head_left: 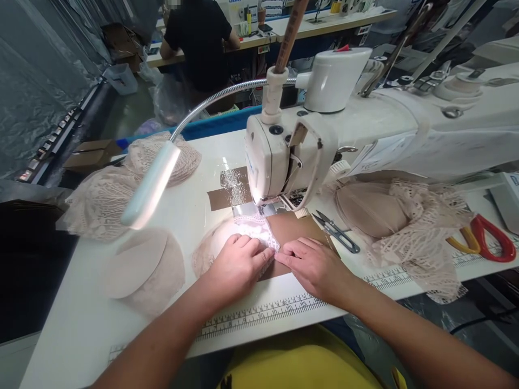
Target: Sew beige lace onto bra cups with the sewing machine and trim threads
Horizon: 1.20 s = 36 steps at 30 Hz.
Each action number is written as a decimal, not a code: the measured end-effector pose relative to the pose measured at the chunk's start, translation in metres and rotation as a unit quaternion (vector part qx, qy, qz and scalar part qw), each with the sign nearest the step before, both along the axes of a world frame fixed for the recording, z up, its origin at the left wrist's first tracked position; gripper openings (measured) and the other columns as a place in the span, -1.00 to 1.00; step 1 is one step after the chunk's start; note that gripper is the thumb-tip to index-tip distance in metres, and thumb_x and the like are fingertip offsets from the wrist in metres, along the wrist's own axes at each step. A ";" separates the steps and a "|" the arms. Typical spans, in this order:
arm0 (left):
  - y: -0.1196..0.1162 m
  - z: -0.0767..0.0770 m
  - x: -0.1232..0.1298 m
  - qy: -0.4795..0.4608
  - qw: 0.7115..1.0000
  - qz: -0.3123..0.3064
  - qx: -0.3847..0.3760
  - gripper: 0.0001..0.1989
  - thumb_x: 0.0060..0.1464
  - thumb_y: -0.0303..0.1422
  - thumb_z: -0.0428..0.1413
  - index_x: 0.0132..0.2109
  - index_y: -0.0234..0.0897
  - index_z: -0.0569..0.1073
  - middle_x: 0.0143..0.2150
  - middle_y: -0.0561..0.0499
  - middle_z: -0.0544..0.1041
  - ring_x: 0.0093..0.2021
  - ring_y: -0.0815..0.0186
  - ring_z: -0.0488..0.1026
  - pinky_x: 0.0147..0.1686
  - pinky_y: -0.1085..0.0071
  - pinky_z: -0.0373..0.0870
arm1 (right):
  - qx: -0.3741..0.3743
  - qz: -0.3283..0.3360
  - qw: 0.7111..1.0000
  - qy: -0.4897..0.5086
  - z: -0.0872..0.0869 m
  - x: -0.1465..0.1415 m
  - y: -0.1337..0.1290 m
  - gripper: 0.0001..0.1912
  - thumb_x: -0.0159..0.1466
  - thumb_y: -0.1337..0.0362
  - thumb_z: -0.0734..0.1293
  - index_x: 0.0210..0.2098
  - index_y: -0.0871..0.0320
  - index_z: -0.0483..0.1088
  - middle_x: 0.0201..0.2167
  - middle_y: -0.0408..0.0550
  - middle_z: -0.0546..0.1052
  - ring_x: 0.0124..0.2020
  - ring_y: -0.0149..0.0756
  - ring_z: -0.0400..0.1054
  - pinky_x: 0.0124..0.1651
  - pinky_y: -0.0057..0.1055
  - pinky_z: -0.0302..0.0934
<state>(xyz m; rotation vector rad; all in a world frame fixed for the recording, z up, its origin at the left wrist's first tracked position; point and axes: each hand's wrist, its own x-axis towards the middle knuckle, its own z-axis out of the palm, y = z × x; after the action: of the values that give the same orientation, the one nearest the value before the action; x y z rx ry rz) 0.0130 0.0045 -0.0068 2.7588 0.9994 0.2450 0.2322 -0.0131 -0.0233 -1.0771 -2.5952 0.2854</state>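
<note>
A beige lace piece [211, 243] lies at the sewing machine [270, 162], its upper edge close to the needle area. My left hand [239, 262] rests on the lace, fingers bent together, thumb and fingertips gripping its right edge. Just to the right, my right hand [312, 265] pinches the same edge, its fingertips almost meeting my left thumb. Beneath and right of the lace is a brown sheet [295, 229]. The lamp's light falls brightly on the lace near the needle.
Lace stacks [162, 159] and round beige pads [138, 265] lie left. A lamp [152, 186] on a bent neck hangs over them. Thread snips [338, 233], a lace pile [373, 210] and red-handled scissors [492, 237] lie right. A person [198, 43] sits at a far table.
</note>
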 end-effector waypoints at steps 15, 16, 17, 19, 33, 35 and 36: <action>-0.002 0.000 0.002 -0.021 1.000 0.012 0.012 -0.70 0.26 -0.39 -0.11 0.03 -0.25 0.44 -0.28 -0.07 0.44 -0.29 0.25 0.29 -0.28 0.27 0.24 | 0.043 -0.040 0.998 0.030 -0.002 0.001 0.003 -0.65 0.25 0.51 0.12 -0.06 0.22 0.40 -0.38 -0.02 0.42 -0.38 -0.29 0.16 -0.31 -0.38 0.05; -0.002 0.001 0.002 -0.028 0.999 0.015 0.006 -0.70 0.26 -0.40 -0.11 0.02 -0.25 0.44 -0.24 -0.08 0.45 -0.26 0.23 0.30 -0.26 0.26 0.26 | 0.040 -0.046 0.998 0.014 -0.002 0.000 0.003 -0.64 0.24 0.52 0.12 -0.08 0.21 0.41 -0.40 -0.03 0.41 -0.39 -0.29 0.15 -0.32 -0.38 0.04; -0.002 0.002 0.002 -0.036 0.999 0.017 0.001 -0.71 0.26 -0.40 -0.10 0.00 -0.27 0.45 -0.19 -0.10 0.46 -0.22 0.22 0.32 -0.23 0.25 0.28 | 0.036 -0.051 0.998 0.002 -0.002 -0.001 0.003 -0.64 0.22 0.52 0.12 -0.11 0.20 0.42 -0.41 -0.03 0.39 -0.39 -0.28 0.15 -0.33 -0.37 0.03; 0.000 0.002 0.002 -0.048 0.999 0.017 -0.003 -0.72 0.25 -0.42 -0.11 -0.05 -0.31 0.46 -0.08 -0.13 0.46 -0.16 0.21 0.34 -0.20 0.25 0.32 | 0.031 -0.060 0.998 -0.011 -0.002 -0.004 0.003 -0.65 0.20 0.53 0.12 -0.16 0.20 0.44 -0.43 -0.03 0.37 -0.38 -0.28 0.14 -0.33 -0.37 0.02; 0.009 0.000 0.012 0.028 0.996 0.036 0.071 -0.61 0.14 -0.47 -0.08 0.08 -0.51 0.40 0.14 -0.27 0.39 -0.17 0.11 0.40 -0.24 0.21 0.44 | 0.043 -0.072 0.996 -0.001 -0.001 -0.008 0.002 -0.71 0.23 0.51 0.12 -0.22 0.20 0.43 -0.43 -0.04 0.36 -0.39 -0.28 0.10 -0.33 -0.36 -0.05; 0.009 0.001 0.010 0.022 0.998 0.045 0.047 -0.59 0.13 -0.47 -0.06 0.11 -0.48 0.38 0.16 -0.23 0.37 -0.16 0.11 0.39 -0.24 0.21 0.44 | 0.039 -0.071 0.997 -0.002 -0.001 -0.008 0.003 -0.71 0.22 0.52 0.13 -0.22 0.20 0.43 -0.43 -0.04 0.35 -0.39 -0.28 0.09 -0.33 -0.36 -0.06; 0.009 0.001 0.009 0.018 0.998 0.047 0.037 -0.58 0.12 -0.47 -0.05 0.12 -0.47 0.37 0.17 -0.22 0.36 -0.15 0.10 0.38 -0.24 0.20 0.44 | 0.036 -0.071 0.997 -0.005 -0.001 -0.008 0.003 -0.71 0.21 0.52 0.14 -0.22 0.20 0.43 -0.43 -0.04 0.35 -0.39 -0.28 0.09 -0.33 -0.36 -0.07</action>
<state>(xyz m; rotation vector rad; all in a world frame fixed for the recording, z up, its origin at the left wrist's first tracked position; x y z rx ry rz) 0.0220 0.0136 -0.0058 2.7951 1.1541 0.2526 0.2238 -0.0102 -0.0246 -1.2313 -2.5014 0.1530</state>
